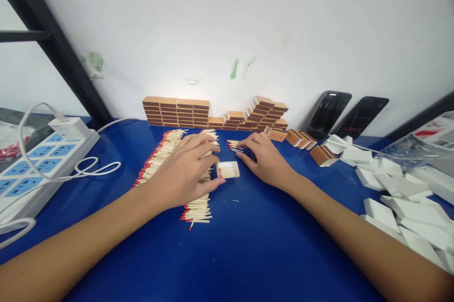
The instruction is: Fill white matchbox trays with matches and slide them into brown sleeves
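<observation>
At the middle of the frame, a small white tray (pixel 228 169) holding a few matches is set on the blue bench (pixel 248 245), between the two hands. Left of it, a long pile of red-tipped matches (pixel 159 155) is spread in a band from the centre toward the lower middle. The left hand (pixel 184 169) is laid palm down over this pile, its grip apart, fingers stretched out and one fingertip touching the tray's left edge. The right hand (pixel 266 160) is placed palm down just right of the tray, its fingertips set on a small bunch of matches (pixel 233 145) above the tray; whether that grip is closed on the bunch cannot be told. Behind the hands, brown matchboxes (pixel 177 113) are stacked against the white wall (pixel 248 23). At the left edge a power strip (pixel 39 160) with a white cable is seen. At the right, loose white trays (pixel 400 198) are heaped, and two dark phones (pixel 328 113) are leaned on the wall.
</observation>
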Available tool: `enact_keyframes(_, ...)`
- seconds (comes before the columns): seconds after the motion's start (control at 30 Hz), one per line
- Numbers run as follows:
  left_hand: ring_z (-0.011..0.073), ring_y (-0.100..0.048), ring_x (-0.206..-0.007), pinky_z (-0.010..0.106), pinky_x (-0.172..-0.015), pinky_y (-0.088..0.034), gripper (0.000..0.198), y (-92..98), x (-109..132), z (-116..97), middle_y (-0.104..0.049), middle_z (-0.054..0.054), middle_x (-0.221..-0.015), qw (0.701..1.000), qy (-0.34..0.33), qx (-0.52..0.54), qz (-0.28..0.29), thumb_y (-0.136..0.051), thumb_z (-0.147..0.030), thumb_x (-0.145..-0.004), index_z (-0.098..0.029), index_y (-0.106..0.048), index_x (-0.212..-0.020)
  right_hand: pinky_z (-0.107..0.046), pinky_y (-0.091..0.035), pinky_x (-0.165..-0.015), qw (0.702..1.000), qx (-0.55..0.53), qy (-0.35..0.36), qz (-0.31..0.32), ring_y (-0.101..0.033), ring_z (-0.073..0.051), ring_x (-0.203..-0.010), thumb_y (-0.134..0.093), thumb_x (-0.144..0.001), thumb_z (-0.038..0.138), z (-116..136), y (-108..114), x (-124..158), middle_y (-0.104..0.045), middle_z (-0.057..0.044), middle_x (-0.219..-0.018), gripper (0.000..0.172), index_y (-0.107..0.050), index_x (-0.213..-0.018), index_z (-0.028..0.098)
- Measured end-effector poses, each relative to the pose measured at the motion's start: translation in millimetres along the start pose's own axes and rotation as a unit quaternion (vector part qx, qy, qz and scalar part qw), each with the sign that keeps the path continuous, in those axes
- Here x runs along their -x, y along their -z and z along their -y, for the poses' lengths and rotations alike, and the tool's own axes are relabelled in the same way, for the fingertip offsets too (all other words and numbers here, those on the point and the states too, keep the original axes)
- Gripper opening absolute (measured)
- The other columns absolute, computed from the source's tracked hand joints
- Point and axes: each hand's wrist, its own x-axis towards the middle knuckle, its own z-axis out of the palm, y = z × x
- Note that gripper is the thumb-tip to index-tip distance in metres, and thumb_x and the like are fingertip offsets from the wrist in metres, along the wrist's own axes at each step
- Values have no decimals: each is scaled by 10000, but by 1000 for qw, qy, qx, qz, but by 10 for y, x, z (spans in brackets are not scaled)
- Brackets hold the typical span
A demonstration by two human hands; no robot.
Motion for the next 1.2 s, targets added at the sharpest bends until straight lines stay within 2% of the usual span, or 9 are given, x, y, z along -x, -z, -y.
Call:
enact_keyframes(0.13, 340, -601, -1292, 543, -1101, -506, 223, -1, 5, 2, -736, 119, -1194, 1000, -3, 1, -2, -731, -378, -945, -165, -719, -1011, -489, -504, -893, 1000, 0, -2, 2, -558, -293, -1003, -576, -1026, 305, -13, -5, 5, -639, -118, -1028, 139, -668, -1056, 205)
enact_keyframes(0.87, 334, -596, -1295, 523, -1093, -506, 238, -20, 21, 15, -735, 122, -1195, 1000, -7, 4, 2, -735, -385, -945, -156, -715, -1009, -489, -504, -907, 1000, 13, -14, 1, -564, -304, -1017, -600, -1022, 319, -32, -18, 8, -643, -123, -1030, 162, -673, -1089, 191)
enact_keyframes(1.2, 334, -595, -1293, 527, -1095, -503, 239, -29, 23, 19, -736, 121, -1197, 1000, -5, 3, 4, -739, -384, -942, -155, -714, -1005, -413, -477, -855, 999, -37, -19, 7, -556, -265, -944, -641, -1003, 236, -41, -18, -11, -638, -83, -951, 68, -670, -957, 196)
